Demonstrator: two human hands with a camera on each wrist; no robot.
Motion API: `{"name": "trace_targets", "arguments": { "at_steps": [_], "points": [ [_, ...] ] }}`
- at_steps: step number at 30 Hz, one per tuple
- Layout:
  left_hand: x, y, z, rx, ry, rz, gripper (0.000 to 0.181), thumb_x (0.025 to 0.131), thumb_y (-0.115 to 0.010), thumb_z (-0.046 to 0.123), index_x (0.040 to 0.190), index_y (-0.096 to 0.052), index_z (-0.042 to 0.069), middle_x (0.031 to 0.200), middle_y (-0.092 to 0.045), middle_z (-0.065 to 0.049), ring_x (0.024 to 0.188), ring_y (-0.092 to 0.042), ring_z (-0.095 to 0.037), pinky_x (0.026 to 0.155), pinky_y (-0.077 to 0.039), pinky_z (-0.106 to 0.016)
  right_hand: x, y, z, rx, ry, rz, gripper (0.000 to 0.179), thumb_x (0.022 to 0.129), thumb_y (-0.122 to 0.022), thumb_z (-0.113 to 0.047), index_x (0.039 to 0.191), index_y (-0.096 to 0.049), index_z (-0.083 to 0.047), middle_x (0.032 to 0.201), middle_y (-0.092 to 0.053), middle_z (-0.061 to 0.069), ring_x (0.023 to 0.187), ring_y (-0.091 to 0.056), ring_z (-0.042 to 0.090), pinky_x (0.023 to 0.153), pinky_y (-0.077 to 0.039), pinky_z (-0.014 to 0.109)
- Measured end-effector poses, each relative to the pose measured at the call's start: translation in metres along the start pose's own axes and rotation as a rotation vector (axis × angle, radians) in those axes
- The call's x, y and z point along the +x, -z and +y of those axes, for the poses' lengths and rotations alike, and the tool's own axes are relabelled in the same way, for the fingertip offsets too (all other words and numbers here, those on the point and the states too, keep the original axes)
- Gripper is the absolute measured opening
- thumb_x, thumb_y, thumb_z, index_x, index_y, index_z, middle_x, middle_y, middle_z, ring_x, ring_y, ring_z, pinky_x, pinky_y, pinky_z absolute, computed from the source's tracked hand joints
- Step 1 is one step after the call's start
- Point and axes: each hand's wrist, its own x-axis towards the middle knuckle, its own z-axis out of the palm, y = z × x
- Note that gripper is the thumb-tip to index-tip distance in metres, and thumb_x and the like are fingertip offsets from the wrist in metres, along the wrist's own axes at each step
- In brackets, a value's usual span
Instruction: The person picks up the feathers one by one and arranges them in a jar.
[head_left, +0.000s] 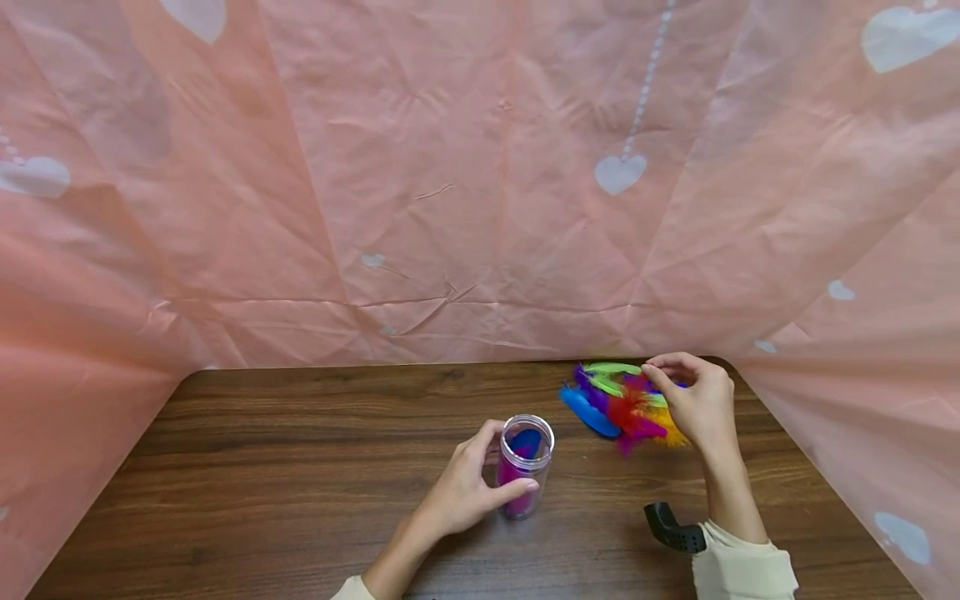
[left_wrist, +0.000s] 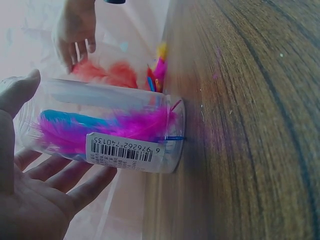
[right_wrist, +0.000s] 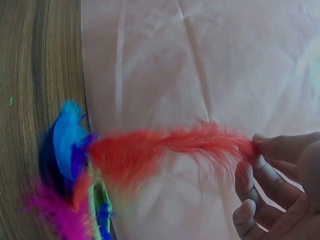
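A clear plastic jar stands upright on the table, its mouth uncovered, with magenta and blue feathers inside and a barcode label on its side. My left hand holds it, thumb on the near side and fingers around the far side. Over at the right, my right hand pinches a red feather by one end between thumb and forefinger. The feather hangs above a loose pile of feathers in blue, purple, green, magenta and orange.
The brown wooden table is bordered at the back and sides by a pink cloth with white hearts. A black curved piece sits at the right sleeve cuff.
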Motion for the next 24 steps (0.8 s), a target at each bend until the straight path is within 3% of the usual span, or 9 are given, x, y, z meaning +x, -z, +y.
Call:
{"name": "trace_targets", "arguments": {
  "at_steps": [8, 18, 24],
  "points": [
    [0.001, 0.0, 0.0, 0.004, -0.001, -0.004, 0.051, 0.088, -0.085, 0.016, 0.129, -0.056, 0.004, 0.123, -0.07, -0.011, 0.113, -0.069, -0.025, 0.097, -0.059, -0.032, -0.002, 0.001, -0.012, 0.06, 0.028, -0.014, 0.007, 0.092, -0.079, -0.005, 0.088, -0.076, 0.001, 0.077, -0.075, 0.011, 0.067, -0.061, -0.012, 0.06, -0.045, 0.011],
    [0.0, -0.001, -0.002, -0.004, -0.007, 0.001, 0.051, 0.089, -0.085, 0.016, 0.128, -0.055, 0.003, 0.122, -0.071, -0.014, 0.113, -0.069, -0.029, 0.097, -0.059, -0.034, -0.002, 0.006, -0.038, 0.257, 0.027, -0.041, 0.006, 0.092, -0.078, -0.002, 0.093, -0.076, 0.004, 0.076, -0.074, -0.007, 0.07, -0.068, 0.002, 0.062, -0.054, 0.012],
    [0.0, -0.001, -0.001, 0.001, -0.014, 0.005, 0.05, 0.089, -0.085, 0.016, 0.128, -0.056, 0.003, 0.121, -0.071, -0.013, 0.113, -0.07, -0.028, 0.096, -0.059, -0.033, -0.002, 0.008, -0.058, 0.352, 0.046, -0.026, 0.005, 0.091, -0.076, 0.004, 0.094, -0.075, 0.008, 0.075, -0.073, -0.009, 0.068, -0.068, 0.004, 0.062, -0.055, 0.014]
  ]
}}
